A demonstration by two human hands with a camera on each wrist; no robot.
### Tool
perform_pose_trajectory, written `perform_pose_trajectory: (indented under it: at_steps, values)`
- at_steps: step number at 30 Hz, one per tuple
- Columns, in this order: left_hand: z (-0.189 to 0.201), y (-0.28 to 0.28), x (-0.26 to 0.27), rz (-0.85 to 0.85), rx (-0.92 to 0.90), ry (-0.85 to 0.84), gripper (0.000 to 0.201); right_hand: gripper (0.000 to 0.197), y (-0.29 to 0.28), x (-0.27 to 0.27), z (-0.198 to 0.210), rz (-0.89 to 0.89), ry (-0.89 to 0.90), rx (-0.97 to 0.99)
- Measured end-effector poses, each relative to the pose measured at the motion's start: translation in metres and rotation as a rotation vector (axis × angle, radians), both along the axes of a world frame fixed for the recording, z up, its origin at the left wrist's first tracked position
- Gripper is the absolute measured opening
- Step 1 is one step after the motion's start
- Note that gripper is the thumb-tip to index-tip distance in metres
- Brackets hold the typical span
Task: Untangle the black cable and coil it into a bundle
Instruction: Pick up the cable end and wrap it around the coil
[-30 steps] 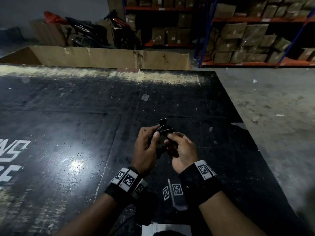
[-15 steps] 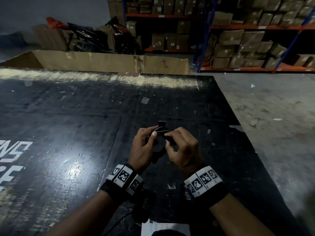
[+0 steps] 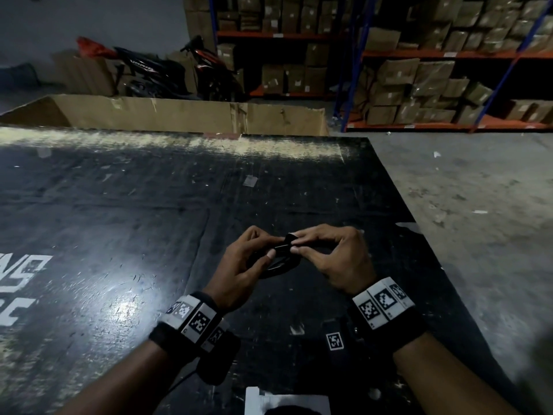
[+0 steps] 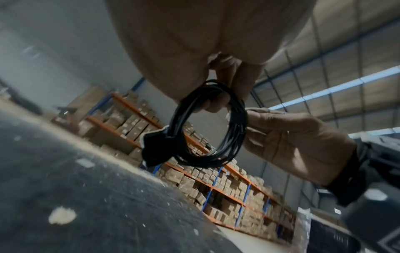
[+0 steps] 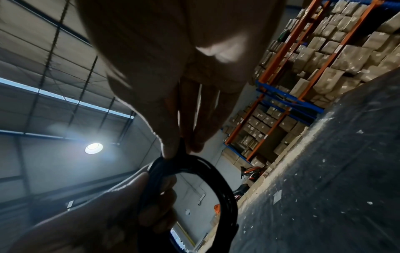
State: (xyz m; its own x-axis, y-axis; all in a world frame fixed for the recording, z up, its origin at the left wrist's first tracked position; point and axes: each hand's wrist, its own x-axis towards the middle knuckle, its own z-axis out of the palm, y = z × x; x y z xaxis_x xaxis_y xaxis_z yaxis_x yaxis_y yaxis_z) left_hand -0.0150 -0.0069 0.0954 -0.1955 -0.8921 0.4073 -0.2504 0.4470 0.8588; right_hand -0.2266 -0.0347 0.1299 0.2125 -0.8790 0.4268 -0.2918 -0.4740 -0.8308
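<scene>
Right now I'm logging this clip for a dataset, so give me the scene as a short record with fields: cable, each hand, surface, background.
cable: black cable wound into a round coil, held above the surface
strap: black strap around the coil
left hand: left hand grips the coil
right hand: right hand pinches the strap at the coil's top
surface: dark scuffed board
background: shelving with cardboard boxes, parked motorbikes

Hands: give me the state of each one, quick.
Left hand: closed, gripping the coiled black cable.
Right hand: closed, pinching the black strap on that cable.
</scene>
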Motion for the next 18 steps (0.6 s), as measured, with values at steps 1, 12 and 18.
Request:
perform_pose_trajectory:
  at_steps: [1,12,18]
  values:
    - [0.001,0.000,0.000,0.008,-0.004,-0.014,0.032,0.011,0.001,0.000,-0.001,-0.009,0.000,-0.017]
    - [0.010,-0.003,0.002,-0.059,0.115,-0.003,0.023,0.023,0.005,-0.001,0.000,-0.029,-0.070,0.083]
    - [0.011,0.001,0.006,-0.089,0.219,0.048,0.026,0.011,0.000,-0.007,0.000,-0.042,-0.113,0.121]
